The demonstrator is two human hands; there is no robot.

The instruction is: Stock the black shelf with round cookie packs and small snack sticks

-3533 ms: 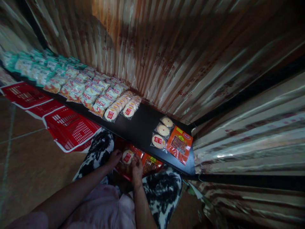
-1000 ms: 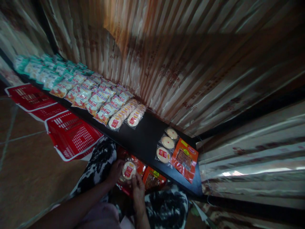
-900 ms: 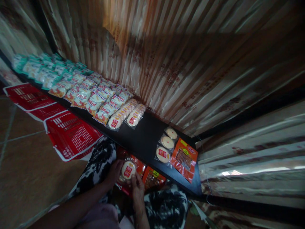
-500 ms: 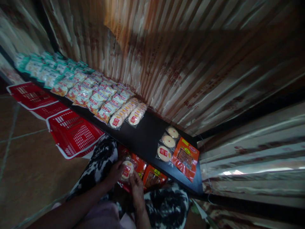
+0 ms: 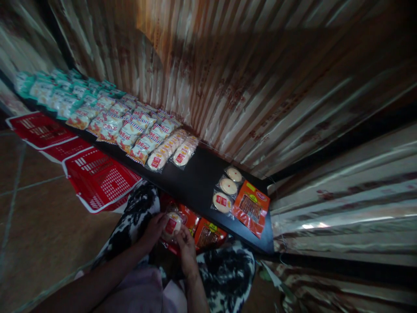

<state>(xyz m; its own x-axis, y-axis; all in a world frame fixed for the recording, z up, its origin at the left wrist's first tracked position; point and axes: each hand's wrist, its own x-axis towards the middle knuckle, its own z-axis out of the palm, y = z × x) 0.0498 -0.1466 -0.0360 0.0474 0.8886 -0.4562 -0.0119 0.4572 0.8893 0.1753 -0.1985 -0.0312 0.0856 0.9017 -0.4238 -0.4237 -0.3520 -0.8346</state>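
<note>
Between my two hands is a round, pale packaged cracker (image 5: pixel 172 223) with a red label, in clear wrap. My left hand (image 5: pixel 155 230) grips its left edge, and my right hand (image 5: pixel 186 244) pinches its lower right side. Just beyond them, orange snack packets (image 5: pixel 209 234) lie in a red basket under the shelf's front edge. On the black shelf (image 5: pixel 195 180), three like crackers (image 5: pixel 228 186) lie in a row beside an orange snack packet (image 5: pixel 251 208). Two overlapping rows of the same crackers (image 5: pixel 184 152) stand farther left.
White snack bags with striped edges (image 5: pixel 140 130) and green-white bags (image 5: pixel 61 93) cover the shelf's left part. Red shopping baskets (image 5: pixel 104 178) stand on the tiled floor to the left. A pleated curtain (image 5: pixel 208 78) hangs behind the shelf.
Both hands have lifted slightly with the cracker, which is turned a little. The view has shifted slightly; the things on the shelf stay in place.
</note>
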